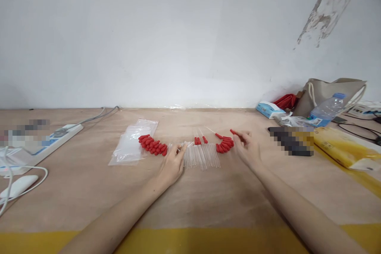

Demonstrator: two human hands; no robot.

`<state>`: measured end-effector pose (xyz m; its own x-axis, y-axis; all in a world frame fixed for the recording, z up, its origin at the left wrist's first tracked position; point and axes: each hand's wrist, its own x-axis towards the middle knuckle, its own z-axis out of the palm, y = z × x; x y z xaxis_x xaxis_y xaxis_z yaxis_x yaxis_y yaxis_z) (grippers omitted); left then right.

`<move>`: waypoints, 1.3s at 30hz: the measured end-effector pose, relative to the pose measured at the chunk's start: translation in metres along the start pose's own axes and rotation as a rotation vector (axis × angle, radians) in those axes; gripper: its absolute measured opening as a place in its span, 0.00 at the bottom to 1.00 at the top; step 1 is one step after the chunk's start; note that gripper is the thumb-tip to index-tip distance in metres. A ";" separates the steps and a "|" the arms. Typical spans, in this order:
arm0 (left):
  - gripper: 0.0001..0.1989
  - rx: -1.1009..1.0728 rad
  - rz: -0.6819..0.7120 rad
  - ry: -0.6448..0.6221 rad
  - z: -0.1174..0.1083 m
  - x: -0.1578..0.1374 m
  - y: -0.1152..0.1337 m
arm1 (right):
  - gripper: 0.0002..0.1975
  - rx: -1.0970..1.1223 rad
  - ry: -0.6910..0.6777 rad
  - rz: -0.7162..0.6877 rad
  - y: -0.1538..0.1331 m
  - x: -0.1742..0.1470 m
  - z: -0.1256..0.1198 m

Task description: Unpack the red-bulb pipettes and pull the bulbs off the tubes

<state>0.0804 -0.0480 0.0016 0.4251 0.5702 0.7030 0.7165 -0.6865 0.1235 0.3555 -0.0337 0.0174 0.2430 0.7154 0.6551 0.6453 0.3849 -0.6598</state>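
My left hand (172, 164) is closed, its thumb and fingers pinching a thin clear glass dropper tube (189, 144). Below and right of it lies a row of loose glass tubes (204, 156). My right hand (250, 151) grips a red rubber dropper bulb (233, 131) at its fingertips, raised beside a small pile of red bulbs (226, 144). Behind the tubes lie several droppers (204, 139) with red bulbs on their tubes, pointing to the wall. A larger group of red bulbs (152, 145) sits left of my left hand.
Clear plastic bags (127, 145) lie at the left. Farther left are a white power strip (67, 131) with cables and a white mouse (20, 186). On the right are a tissue pack (269, 109), a water bottle (329, 109), a cloth bag (327, 87) and a yellow packet (342, 149).
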 end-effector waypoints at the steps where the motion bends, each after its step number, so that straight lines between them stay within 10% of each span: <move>1: 0.22 0.000 0.015 -0.001 0.001 0.004 0.001 | 0.15 -0.010 -0.036 0.088 0.006 0.013 -0.001; 9: 0.10 -0.081 0.115 -0.050 0.014 0.019 0.017 | 0.09 0.015 -0.386 0.363 0.041 0.052 0.011; 17: 0.09 -0.175 0.072 -0.197 0.014 0.009 0.033 | 0.11 -0.037 -0.386 0.418 0.058 0.046 0.017; 27: 0.30 -0.104 0.136 -0.336 0.003 0.015 0.028 | 0.14 -0.059 -0.378 0.420 0.070 0.047 0.017; 39: 0.21 -0.044 0.123 -0.328 0.003 0.014 0.026 | 0.18 -0.192 -0.365 0.385 0.049 0.047 0.013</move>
<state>0.1063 -0.0563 0.0122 0.6666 0.5918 0.4533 0.6276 -0.7736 0.0870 0.3887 0.0262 0.0112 0.2427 0.9518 0.1876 0.6879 -0.0325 -0.7251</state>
